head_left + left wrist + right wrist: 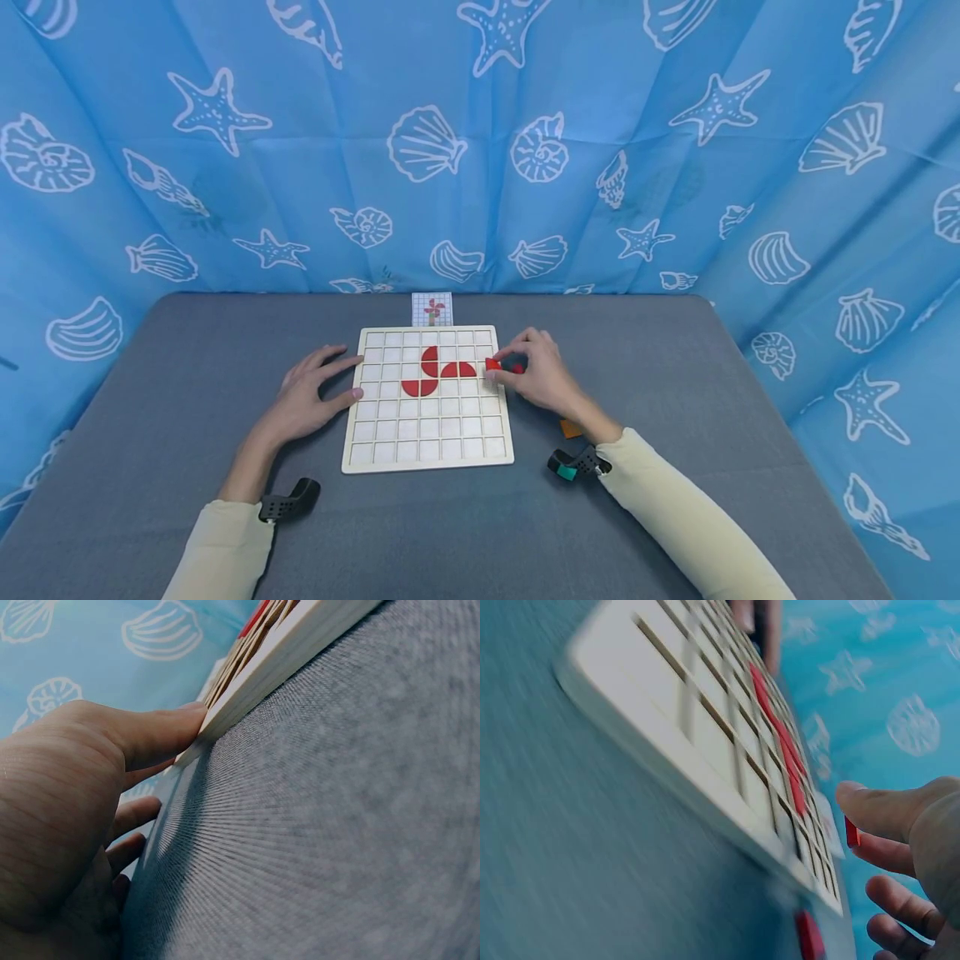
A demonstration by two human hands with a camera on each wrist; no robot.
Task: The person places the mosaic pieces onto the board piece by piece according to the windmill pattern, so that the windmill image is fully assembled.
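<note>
A pale wooden grid board (427,466) lies flat on the table. Several red quarter-circle pieces (428,387) sit in its upper middle squares. My left hand (303,400) is at the left side, thumb and index finger touching the board's edge, the fingers fairly straight; the left wrist view shows the thumb (161,735) against the rim. Over the board's right edge, my right hand (543,375) pinches a small red piece (853,832) between thumb and index finger. Its exact shape is mostly hidden by the fingertips.
Behind the board lies a small card (432,308) printed with a red figure on a grid. Another red piece (810,936) rests on the table right of the board. An orange piece (571,428) is partly under the right forearm. A blue shell-patterned curtain (480,208) hangs behind.
</note>
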